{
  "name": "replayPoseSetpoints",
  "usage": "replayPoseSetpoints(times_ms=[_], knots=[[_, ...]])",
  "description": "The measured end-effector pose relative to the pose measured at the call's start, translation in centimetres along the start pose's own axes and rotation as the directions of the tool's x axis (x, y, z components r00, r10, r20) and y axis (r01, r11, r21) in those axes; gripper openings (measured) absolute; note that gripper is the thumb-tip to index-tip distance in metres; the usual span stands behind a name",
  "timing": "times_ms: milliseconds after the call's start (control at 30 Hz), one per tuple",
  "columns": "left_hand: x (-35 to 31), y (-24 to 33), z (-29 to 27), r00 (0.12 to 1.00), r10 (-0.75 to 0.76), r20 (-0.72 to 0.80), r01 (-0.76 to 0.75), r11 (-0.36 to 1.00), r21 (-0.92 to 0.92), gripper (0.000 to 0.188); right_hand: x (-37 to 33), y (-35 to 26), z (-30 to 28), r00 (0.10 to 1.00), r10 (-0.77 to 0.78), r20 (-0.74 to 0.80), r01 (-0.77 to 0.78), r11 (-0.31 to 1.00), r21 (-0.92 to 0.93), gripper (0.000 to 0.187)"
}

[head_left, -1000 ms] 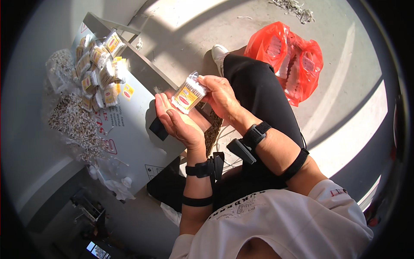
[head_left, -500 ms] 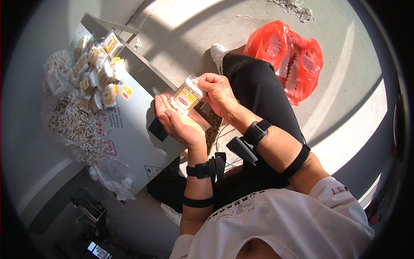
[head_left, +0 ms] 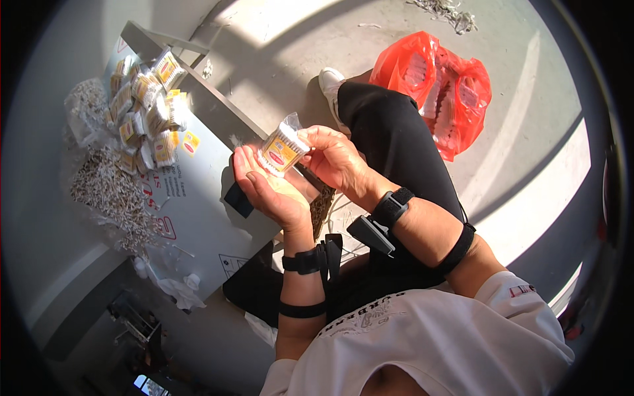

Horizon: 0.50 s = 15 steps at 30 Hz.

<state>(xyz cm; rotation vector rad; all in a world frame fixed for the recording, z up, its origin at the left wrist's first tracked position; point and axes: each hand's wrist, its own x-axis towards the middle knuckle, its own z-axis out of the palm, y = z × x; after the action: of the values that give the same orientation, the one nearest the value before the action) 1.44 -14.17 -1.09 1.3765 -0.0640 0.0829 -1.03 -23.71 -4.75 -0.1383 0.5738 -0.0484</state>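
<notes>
A clear plastic pack of cotton swabs (head_left: pixel 282 149) with a yellow and white label is tilted above my left palm. My right hand (head_left: pixel 333 156) pinches its right side between thumb and fingers. Beneath it my left hand (head_left: pixel 272 193) lies palm up, fingers stretched out and the pack's lower edge at the fingers. The pack's loose clear top sticks up, apart from my fingers. On the white board to the left, a heap of similar cotton swab packs (head_left: pixel 144 115) is piled up, beside a mound of loose cotton swabs (head_left: pixel 112 191).
A yellow label card (head_left: pixel 191 142) lies by the heap. Clear plastic bags (head_left: pixel 89 105) sit at the board's far left, and crumpled white plastic (head_left: pixel 178 290) at its near edge. An open red plastic bag (head_left: pixel 432 92) holding packs stands on the floor beyond my knee.
My right fingers have shifted from the pack's upper corner down to its right side. The clear top of the pack now stands up free. My left hand stays palm up beneath.
</notes>
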Motion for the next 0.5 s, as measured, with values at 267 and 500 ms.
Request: replayPoseSetpoints(times_ms=[267,500], knots=[[0.1,-0.2,-0.4,0.998,0.048,0.041,-0.049,0.998,0.033,0.053,-0.7,-0.4,3.4,0.956,-0.293,0.014,0.268,0.852,-0.450,0.038],[-0.1,0.3,0.2,0.999,0.027,0.035,-0.029,0.997,0.069,0.053,-0.1,0.6,2.7,0.937,-0.348,0.013,0.245,0.632,-0.735,0.022]])
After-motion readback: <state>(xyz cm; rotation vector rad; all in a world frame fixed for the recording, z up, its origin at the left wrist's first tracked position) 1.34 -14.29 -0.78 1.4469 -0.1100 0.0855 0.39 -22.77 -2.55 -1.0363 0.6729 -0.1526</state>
